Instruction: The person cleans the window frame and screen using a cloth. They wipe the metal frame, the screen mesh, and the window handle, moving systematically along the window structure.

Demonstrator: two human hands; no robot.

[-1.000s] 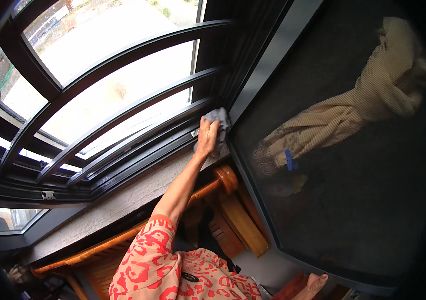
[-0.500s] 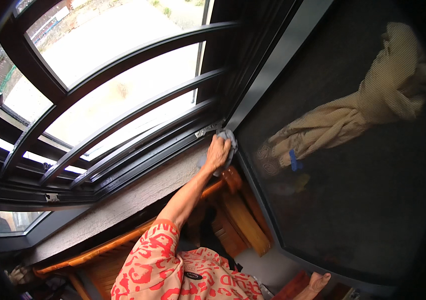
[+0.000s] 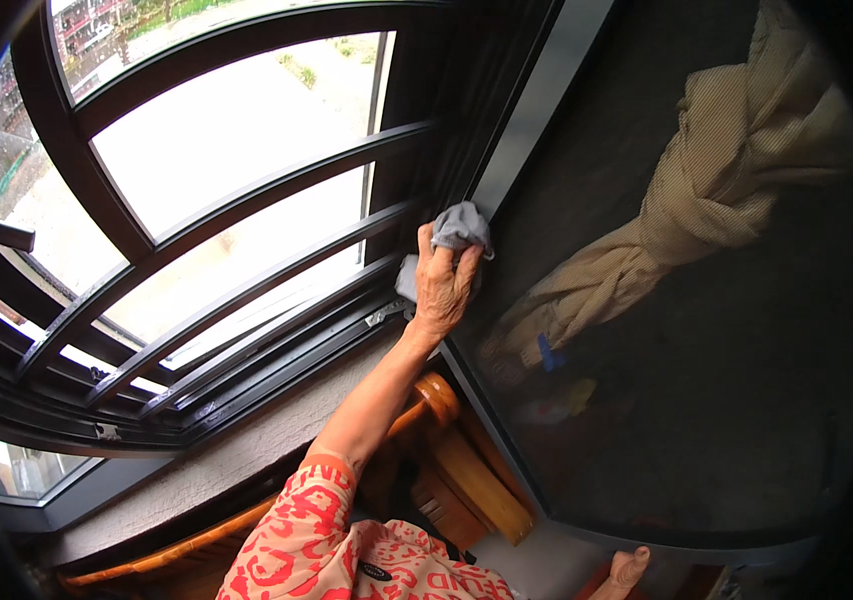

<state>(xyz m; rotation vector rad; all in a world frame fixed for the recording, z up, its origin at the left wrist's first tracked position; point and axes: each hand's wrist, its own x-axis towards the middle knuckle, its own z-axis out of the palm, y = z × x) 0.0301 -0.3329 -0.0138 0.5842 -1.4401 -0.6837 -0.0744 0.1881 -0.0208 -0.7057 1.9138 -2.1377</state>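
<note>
My left hand (image 3: pixel 443 283) is closed on a crumpled grey cloth (image 3: pixel 462 228), pressed to the dark frame in the corner where the window (image 3: pixel 411 185) meets the hinged mesh screen (image 3: pixel 706 400). A paler fold of the cloth hangs beside the fingers. Down at the screen's lower edge, my right hand (image 3: pixel 629 568) grips the frame (image 3: pixel 686 552) with its thumb showing. Its other fingers are mostly hidden.
Dark curved bars (image 3: pixel 246 220) cross the window on the left. Below runs a rough pale sill (image 3: pixel 276 420), with wooden furniture (image 3: pixel 476 480) under it. Behind the mesh hangs a knotted beige curtain (image 3: pixel 696 190) with a blue clip (image 3: pixel 549 353).
My left hand has moved the cloth from the sill corner up along the frame. My right hand keeps its hold on the screen's lower edge. The view has shifted slightly.
</note>
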